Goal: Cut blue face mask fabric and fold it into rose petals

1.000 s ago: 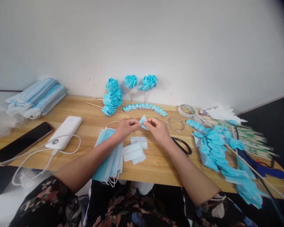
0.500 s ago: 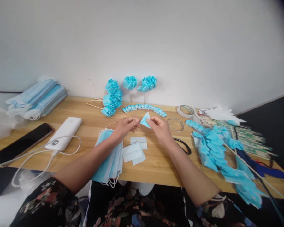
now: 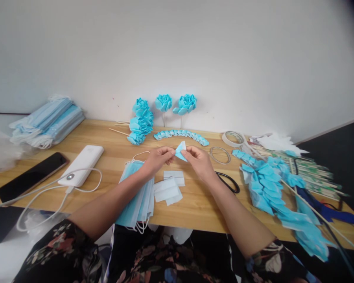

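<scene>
We clamped the fingers of our left hand (image 3: 157, 158) and right hand (image 3: 199, 162) on the blue folded piece (image 3: 180, 151), likely to hold its crease.

Folded bit (image 3: 180, 151) above cut pieces (image 3: 168, 189), mask stack (image 3: 137, 196) L, scissors (image 3: 227, 180) R
</scene>
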`<state>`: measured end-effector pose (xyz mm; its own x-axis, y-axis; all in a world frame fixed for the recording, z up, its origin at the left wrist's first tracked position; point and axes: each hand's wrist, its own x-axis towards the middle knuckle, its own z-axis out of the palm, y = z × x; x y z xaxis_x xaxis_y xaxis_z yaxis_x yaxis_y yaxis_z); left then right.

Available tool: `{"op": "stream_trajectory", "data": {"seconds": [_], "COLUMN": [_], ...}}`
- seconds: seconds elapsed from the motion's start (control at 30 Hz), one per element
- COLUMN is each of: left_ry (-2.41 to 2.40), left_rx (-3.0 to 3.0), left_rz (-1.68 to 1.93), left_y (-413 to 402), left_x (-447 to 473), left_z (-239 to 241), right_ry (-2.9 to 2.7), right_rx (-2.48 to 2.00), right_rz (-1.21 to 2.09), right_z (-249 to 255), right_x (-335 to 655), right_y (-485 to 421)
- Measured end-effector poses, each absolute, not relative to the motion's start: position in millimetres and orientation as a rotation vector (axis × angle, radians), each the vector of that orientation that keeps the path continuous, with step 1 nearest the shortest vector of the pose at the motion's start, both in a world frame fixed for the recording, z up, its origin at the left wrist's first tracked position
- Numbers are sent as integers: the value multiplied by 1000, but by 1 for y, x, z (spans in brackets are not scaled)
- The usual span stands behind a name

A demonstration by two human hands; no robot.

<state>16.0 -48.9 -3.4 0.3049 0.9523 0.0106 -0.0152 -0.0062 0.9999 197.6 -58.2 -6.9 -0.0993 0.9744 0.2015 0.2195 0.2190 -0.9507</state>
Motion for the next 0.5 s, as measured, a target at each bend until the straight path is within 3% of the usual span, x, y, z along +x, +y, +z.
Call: {"op": "stream_trajectory", "data": {"seconds": [0.5], "left_ry": [984], "left_rx": [1329], "left_rz": [1016], "left_y": [-50], "left_x": [17], "left_z": [-3], "right_ry": [-1533], "right_rx": [-1189], "right_rz": [949], "right_z": [-7], "right_x": [197], "right_y": [-58]}}
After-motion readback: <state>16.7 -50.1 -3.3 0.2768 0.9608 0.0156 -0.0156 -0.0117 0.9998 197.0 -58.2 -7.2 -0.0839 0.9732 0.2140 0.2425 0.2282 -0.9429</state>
